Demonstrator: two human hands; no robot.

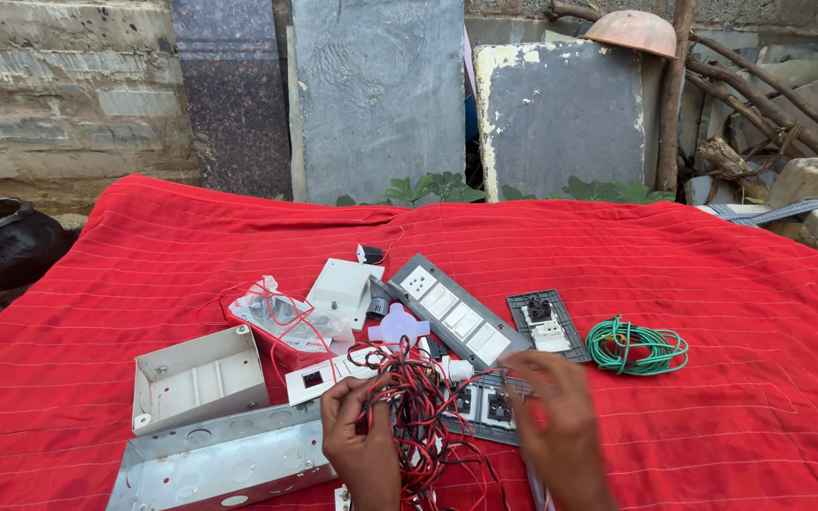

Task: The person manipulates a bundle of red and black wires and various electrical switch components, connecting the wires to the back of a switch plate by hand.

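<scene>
Clearance: crowded centre, open flanks.
Metal box (224, 464), white box (199, 378) and switch plate (454, 310) hem the middle; red cloth (750, 378) beyond green wire coil (636, 346) lies bare.

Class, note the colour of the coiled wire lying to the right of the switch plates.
Green; the coiled wire shows clearly in the head view.

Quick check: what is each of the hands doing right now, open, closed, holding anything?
Left hand: closed on the bundle of red and black wires.
Right hand: fingers pinched on the same wires; blurred.
</scene>
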